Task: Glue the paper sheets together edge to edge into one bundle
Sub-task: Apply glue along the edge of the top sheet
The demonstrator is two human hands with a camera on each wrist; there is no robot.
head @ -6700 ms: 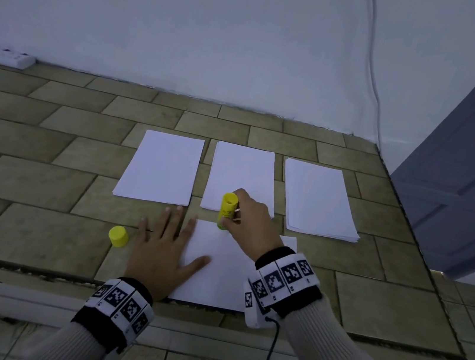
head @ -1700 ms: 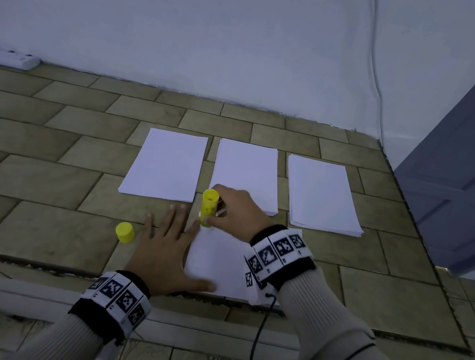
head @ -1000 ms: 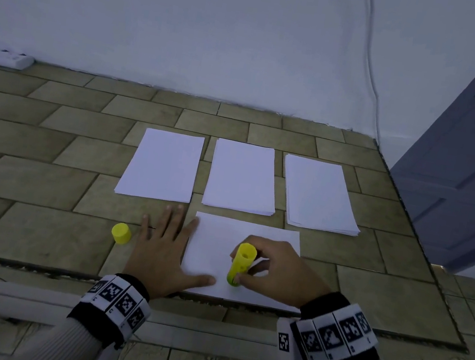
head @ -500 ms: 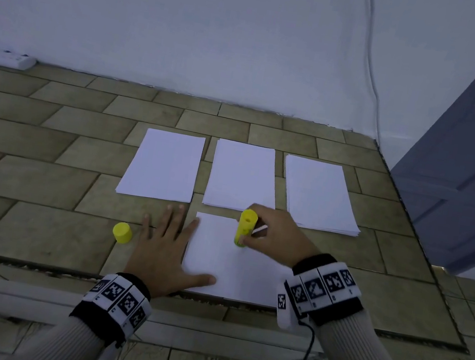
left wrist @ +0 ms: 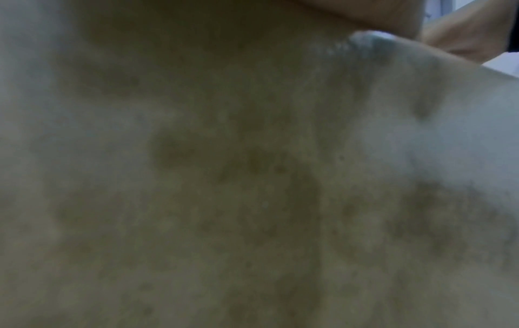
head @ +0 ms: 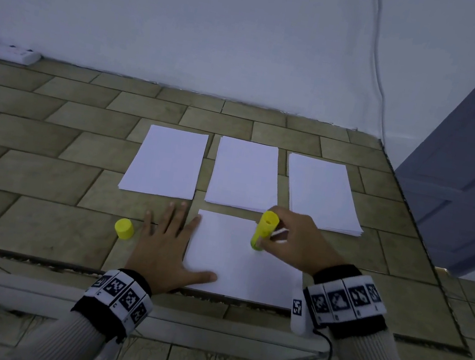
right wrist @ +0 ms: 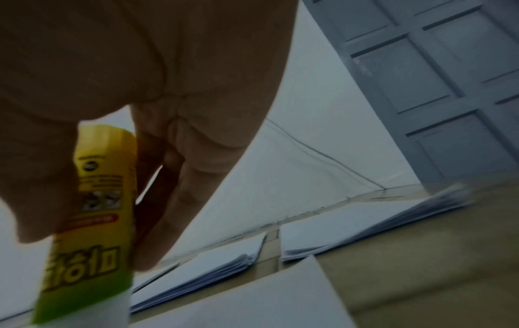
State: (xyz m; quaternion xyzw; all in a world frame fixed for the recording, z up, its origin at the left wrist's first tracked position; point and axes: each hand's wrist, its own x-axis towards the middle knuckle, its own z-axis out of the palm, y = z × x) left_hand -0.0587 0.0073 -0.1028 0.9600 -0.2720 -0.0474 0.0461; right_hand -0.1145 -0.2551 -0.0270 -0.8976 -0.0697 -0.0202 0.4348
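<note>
Three paper stacks point(head: 244, 174) behind, our right hand point(head: 297, 244) gripping the glue stick point(head: 264, 230) on the near sheet point(head: 242, 261), our left hand point(head: 166, 249) flat, fingers spread.

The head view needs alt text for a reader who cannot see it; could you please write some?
A right hand presses a yellow glue stick onto a white sheet on a tiled surface while the left hand lies flat on its left edge. Beyond lie three paper stacks; the yellow cap stands to the left.
</note>
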